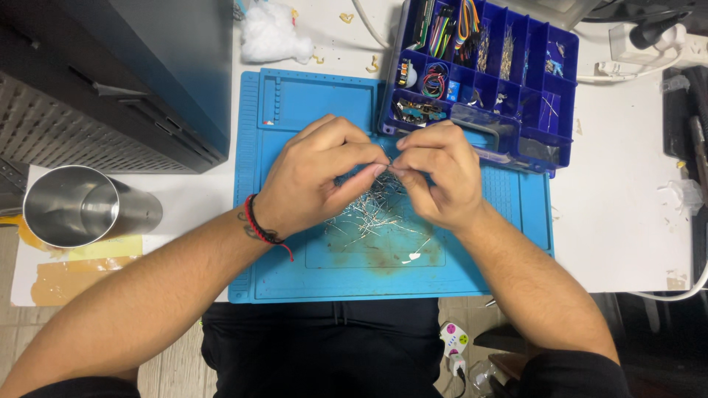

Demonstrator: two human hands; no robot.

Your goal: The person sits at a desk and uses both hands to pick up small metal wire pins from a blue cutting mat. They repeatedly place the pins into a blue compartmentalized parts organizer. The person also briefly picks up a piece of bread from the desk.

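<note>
Silvery, thin wire leads [369, 210] lie in a tangled heap on the blue rubbery mat [295, 273], directly under both hands. Left hand [317, 180] and right hand [435, 173] meet fingertip to fingertip, pinching one fine lead [389, 169] above it.

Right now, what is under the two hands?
A heap of thin silvery wire bits lies on the blue rubber mat. The left hand and right hand cover the heap's top part.
</note>
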